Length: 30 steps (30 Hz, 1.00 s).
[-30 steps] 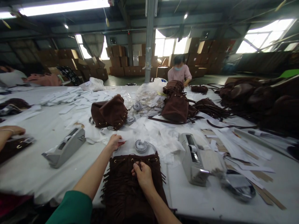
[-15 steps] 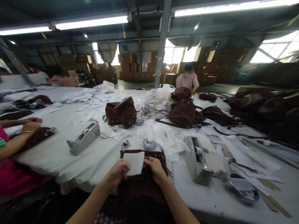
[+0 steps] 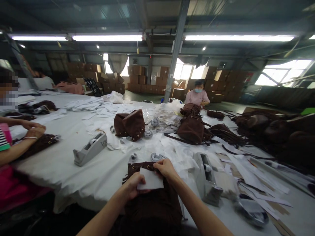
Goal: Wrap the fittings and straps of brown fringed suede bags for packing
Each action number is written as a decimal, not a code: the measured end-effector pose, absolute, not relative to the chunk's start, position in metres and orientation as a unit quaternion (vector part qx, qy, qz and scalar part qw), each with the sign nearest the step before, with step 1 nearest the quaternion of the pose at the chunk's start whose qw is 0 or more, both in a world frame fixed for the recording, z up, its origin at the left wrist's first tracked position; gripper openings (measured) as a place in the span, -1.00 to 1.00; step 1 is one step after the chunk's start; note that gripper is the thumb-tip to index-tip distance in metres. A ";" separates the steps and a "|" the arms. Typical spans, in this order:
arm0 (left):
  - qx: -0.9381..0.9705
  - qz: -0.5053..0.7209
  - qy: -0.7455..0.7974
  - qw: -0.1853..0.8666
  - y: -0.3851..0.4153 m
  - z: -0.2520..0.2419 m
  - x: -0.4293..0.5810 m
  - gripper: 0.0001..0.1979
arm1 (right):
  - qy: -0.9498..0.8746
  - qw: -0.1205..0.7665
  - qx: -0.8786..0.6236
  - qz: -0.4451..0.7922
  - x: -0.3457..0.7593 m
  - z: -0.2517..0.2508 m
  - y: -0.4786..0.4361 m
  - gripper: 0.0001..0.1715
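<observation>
A dark brown fringed bag (image 3: 152,211) lies at the table's front edge, its top rim with brass eyelets pointing away from me. My left hand (image 3: 135,185) is closed on a small white sheet of paper (image 3: 152,180), thumb on top, held over the bag. At the rim, near an eyelet, my right hand (image 3: 167,168) pinches the bag's edge; the fingertips partly hide what they grip. Just beyond the rim sit grey wrapped coils (image 3: 157,157).
Grey tape dispensers stand at left (image 3: 90,149) and right (image 3: 208,178). Farther back are brown bags (image 3: 130,124) and white paper scraps (image 3: 93,106). A tape roll (image 3: 253,209) lies front right. A co-worker's hands (image 3: 35,129) work at left; another person (image 3: 197,96) is across the table.
The paper has moved right and tilted, along with my left hand. My right hand has gone up to the bag's rim and an eyelet. The camera view has tipped upward.
</observation>
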<state>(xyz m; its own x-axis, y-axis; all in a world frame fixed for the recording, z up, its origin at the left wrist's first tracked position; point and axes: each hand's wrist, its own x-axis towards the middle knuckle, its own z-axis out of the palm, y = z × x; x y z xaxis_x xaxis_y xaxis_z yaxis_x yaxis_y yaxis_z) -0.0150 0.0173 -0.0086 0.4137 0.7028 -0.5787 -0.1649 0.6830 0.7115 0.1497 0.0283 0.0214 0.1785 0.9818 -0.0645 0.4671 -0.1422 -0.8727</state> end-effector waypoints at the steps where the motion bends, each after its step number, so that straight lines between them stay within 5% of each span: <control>1: 0.278 0.285 0.456 0.796 0.019 -0.009 -0.010 -0.54 | -0.546 0.360 -0.673 0.346 0.149 0.022 0.028 -0.76; 7: 0.225 0.316 0.390 0.835 0.025 -0.016 0.010 -0.80 | -0.573 0.323 -0.691 0.300 0.144 0.024 0.016 -0.77; 16: 0.226 0.370 0.380 0.817 0.020 -0.034 0.013 -0.81 | -0.497 0.415 -0.732 0.210 0.156 -0.008 -0.036 -0.56; 23: 0.260 0.367 0.402 0.797 0.023 -0.038 0.016 -0.84 | -0.477 0.387 -0.706 0.353 0.168 -0.024 -0.037 -0.51; 30: 0.326 0.396 0.431 0.743 0.022 -0.037 0.018 -0.82 | -0.608 0.373 -0.685 0.150 0.135 -0.019 -0.041 -0.60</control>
<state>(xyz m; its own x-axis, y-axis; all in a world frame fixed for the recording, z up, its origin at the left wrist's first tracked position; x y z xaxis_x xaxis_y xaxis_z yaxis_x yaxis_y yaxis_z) 0.0181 0.0215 -0.0366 0.3152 0.8686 -0.3823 -0.3073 0.4745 0.8249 0.1349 -0.0407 -0.0188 0.2158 0.9441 0.2492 0.7208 0.0182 -0.6929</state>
